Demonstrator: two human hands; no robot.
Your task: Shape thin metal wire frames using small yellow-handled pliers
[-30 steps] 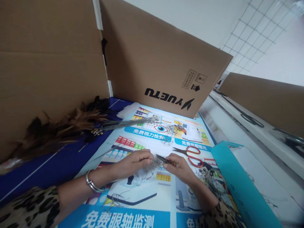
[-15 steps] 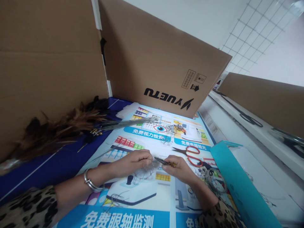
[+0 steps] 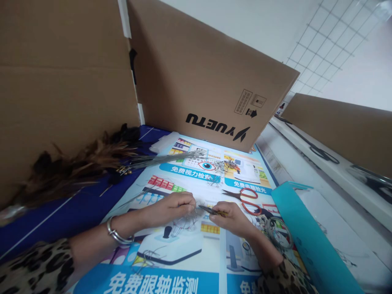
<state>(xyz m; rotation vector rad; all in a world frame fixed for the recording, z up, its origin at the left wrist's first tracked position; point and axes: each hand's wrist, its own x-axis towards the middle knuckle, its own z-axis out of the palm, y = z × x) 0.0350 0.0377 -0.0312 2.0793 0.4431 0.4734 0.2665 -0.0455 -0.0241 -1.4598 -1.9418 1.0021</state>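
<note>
My left hand (image 3: 180, 206) is closed, pinching thin wire, and a loose tangle of wire (image 3: 185, 224) hangs just below its fingers. Opposite it, my right hand (image 3: 228, 217) grips a pair of pliers (image 3: 210, 210) with dark pointed jaws aimed at the left fingertips. A small gap shows between the jaws and those fingers; whether the jaws touch a strand is too fine to tell. Scissors (image 3: 249, 200) with red handles lie just beyond my right hand. Loose wire pieces (image 3: 150, 257) rest on the printed sheet (image 3: 211, 249) nearer to me.
A bundle of straight wires (image 3: 168, 158) lies at the back, beside brown feathers (image 3: 76, 163) at left. Wire clusters (image 3: 219, 171) sit beyond the scissors. At right are a wire coil (image 3: 280, 232) and a teal box (image 3: 309, 232). Cardboard panels (image 3: 199, 73) stand behind and left.
Both hands keep their grips. My left hand has shifted very slightly to the left, and the pliers have dipped a little; everything else stays put.
</note>
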